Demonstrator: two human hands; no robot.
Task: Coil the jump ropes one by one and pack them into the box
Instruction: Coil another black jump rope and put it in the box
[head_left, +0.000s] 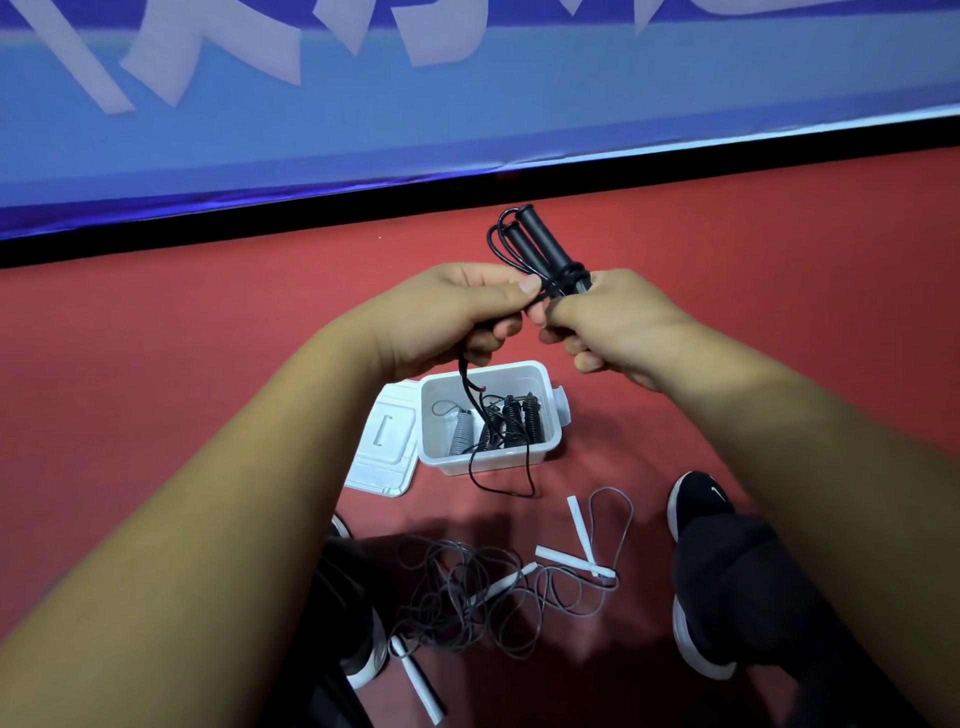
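Your L forearm (182, 545) and R forearm (805, 467) sit closest, running up from the bottom corners to meet mid-frame.

L hand (447, 312): thumb & forefinger pinch the black cord (470, 395), other fingers curled under. From below those fingers the cord drops over the box rim and loops on the red floor (156, 364) just in front of it.

Btwn your two thumbs is the black jump rope (545, 249): two handles side by side, poking up past your fingertips, w/ cord wound round them right at your R fingers and small loops sticking out on the L side.

R hand (618, 327): fingers clamped round the lower ends of the handles.

Below your L fingers, the white lid (384, 447) lies flat, touching the box's L side. Straight under both hands is the open white box (540, 452), w/ coiled ropes (514, 421) inside, one grey at L, black ones beside it.

Nearer you than the box, a tangle of grey ropes (467, 597) w/ white handles (579, 525) lies loose on the floor. Black shoe (696, 499) sits under your R wrist.
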